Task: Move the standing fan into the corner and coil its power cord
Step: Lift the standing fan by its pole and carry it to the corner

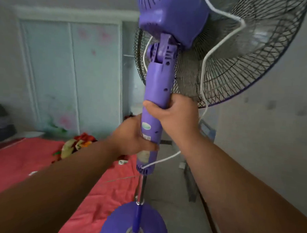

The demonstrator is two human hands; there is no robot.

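Note:
A purple standing fan fills the middle of the view, seen from behind, its dark wire cage at the upper right. My right hand grips the purple control column just below the neck joint. My left hand holds the same column lower down, over its labels. The chrome pole runs down to the round purple base at the bottom edge. A white power cord leaves the column's lower end, passes behind my right wrist and is draped up over the cage and motor housing. Its plug is out of sight.
A bed with a red cover lies at the left, a crumpled colourful cloth on it. Pale sliding wardrobe doors stand behind. A grey wall rises at the right, with bare floor between it and the bed.

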